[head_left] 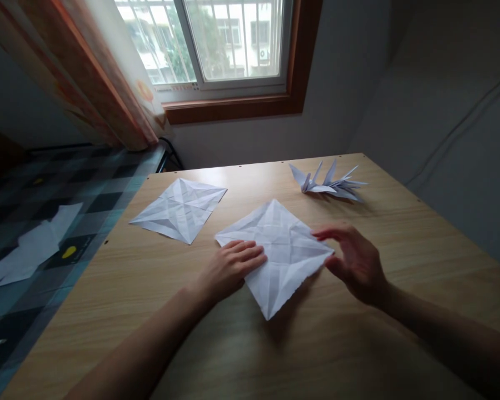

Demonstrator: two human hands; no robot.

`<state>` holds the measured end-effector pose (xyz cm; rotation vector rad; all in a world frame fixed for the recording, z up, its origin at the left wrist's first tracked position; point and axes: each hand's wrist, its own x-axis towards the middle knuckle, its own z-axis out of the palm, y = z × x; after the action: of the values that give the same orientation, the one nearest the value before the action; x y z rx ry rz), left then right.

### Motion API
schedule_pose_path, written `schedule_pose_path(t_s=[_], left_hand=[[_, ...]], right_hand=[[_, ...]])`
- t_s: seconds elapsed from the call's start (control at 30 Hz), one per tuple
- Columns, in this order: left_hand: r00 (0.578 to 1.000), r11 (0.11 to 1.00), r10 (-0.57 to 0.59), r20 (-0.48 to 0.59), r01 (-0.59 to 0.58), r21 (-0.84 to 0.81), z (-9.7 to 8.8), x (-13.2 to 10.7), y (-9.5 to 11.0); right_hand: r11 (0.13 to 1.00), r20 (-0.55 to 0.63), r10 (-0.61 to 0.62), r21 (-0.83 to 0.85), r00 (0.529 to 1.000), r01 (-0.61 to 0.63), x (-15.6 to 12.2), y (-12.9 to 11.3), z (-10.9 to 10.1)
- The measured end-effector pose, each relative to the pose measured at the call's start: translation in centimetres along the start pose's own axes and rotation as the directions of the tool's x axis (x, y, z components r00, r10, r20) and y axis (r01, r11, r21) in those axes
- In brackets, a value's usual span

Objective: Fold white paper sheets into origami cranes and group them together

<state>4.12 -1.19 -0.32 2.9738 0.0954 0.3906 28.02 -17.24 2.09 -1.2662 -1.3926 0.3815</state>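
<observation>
A square of white paper [284,244], marked with many crossing creases, lies cornerwise on the wooden table in front of me. Its near corner stands a little off the tabletop and casts a shadow. My left hand [237,264] rests flat on the paper's left part, fingers stretched out. At the right corner is my right hand [356,261], its thumb and fingers spread apart around that corner; the fingertips are at the paper's edge, and I cannot tell how firmly they touch.
A second creased paper square [179,211] lies at the back left of the table [183,355]. Several folded paper cranes [329,183] sit clustered at the back right. On the checked cloth [95,211] to the left are loose white paper pieces [37,244]. Behind stands a window.
</observation>
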Motion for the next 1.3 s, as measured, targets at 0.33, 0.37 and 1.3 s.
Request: schedule_pose_path(t_s=[0.33, 0.37, 1.3], left_hand=[[0.988, 0.954, -0.072, 0.134, 0.107, -0.28, -0.8, -1.0, -2.8], [0.986, 0.951, -0.093, 0.141, 0.13, -0.279, -0.9, -1.1, -3.2], [0.922, 0.894, -0.384, -0.038, 0.382, 0.235, 1.1, 0.7, -1.9]], right_hand=[[0.912, 0.877, 0.105, -0.272, 0.468, 0.306, 2.1, 5.3, -2.0], [0.909, 0.878, 0.109, -0.277, 0.466, 0.31, 1.9, 5.3, -2.3], [0.669, 0.148, -0.004, -0.735, 0.989, 0.113, 3.8, 5.7, 4.1]])
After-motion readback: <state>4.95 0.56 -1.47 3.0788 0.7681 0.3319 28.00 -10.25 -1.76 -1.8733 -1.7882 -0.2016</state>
